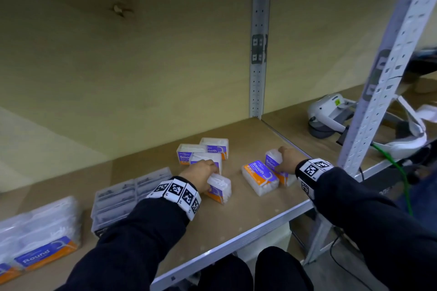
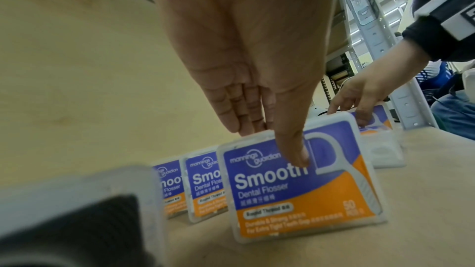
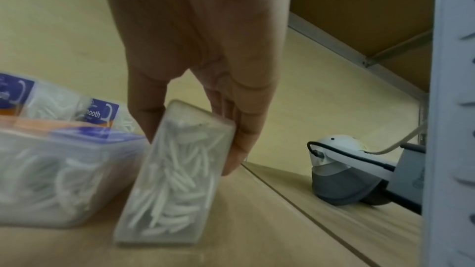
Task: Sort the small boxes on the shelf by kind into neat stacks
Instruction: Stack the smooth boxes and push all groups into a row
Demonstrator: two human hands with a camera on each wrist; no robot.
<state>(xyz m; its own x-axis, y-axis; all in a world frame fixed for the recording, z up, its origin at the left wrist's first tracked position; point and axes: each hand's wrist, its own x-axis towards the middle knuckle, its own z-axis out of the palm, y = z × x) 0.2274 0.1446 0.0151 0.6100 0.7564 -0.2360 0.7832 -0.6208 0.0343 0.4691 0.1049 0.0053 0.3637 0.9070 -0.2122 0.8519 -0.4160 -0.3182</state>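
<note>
Several clear "Smooth" dental flosser boxes with purple-and-orange labels lie on the wooden shelf (image 1: 224,217). My left hand (image 1: 208,177) (image 2: 273,145) pinches one upright box (image 1: 220,189) (image 2: 295,190), thumb on its label and fingers behind it. Three more Smooth boxes (image 1: 203,151) (image 2: 203,186) stand just behind that hand. My right hand (image 1: 283,158) (image 3: 191,145) grips another box (image 1: 272,158) (image 3: 169,200), tilted on its narrow edge, between thumb and fingers. A further Smooth box (image 1: 260,176) (image 3: 59,170) lies flat on its back, right beside it.
A stack of "Round" flosser boxes (image 1: 40,234) sits at the left, next to clear boxes with dark contents (image 1: 123,196). A white headset (image 1: 331,113) (image 3: 342,170) lies in the bay to the right, past a grey upright (image 1: 383,78). The metal shelf lip (image 1: 236,241) runs along the front.
</note>
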